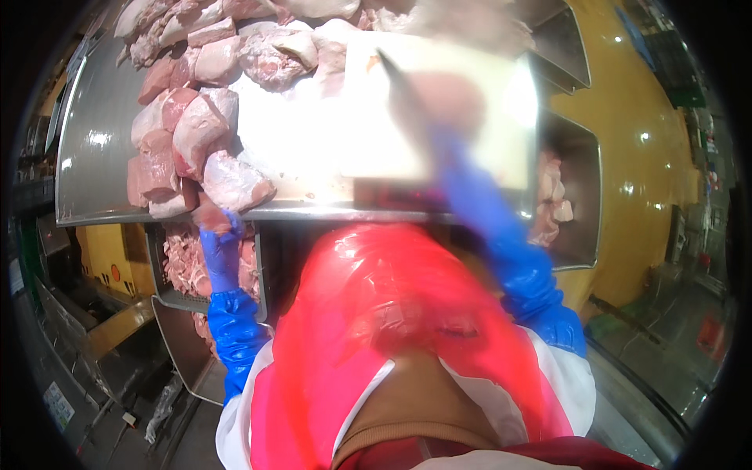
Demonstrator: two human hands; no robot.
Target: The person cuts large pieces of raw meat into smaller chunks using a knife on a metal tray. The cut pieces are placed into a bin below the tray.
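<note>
One gloved hand (448, 147) grips a seemingly pointed knife (402, 84).

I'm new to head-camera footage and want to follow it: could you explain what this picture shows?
There is no machine here; these are a person's own gloved hands. The camera sits on the head and looks down, so its wide lens bends straight edges. The red apron below is the wearer's.

On the metal table lie many pieces of raw meat, beside a pale cutting board with a blurred pinkish piece on it.

The right hand, also blurred, holds what looks like a knife. The left hand is at the table's near edge, by some meat; its grip is unclear. More meat sits in containers below.
</note>
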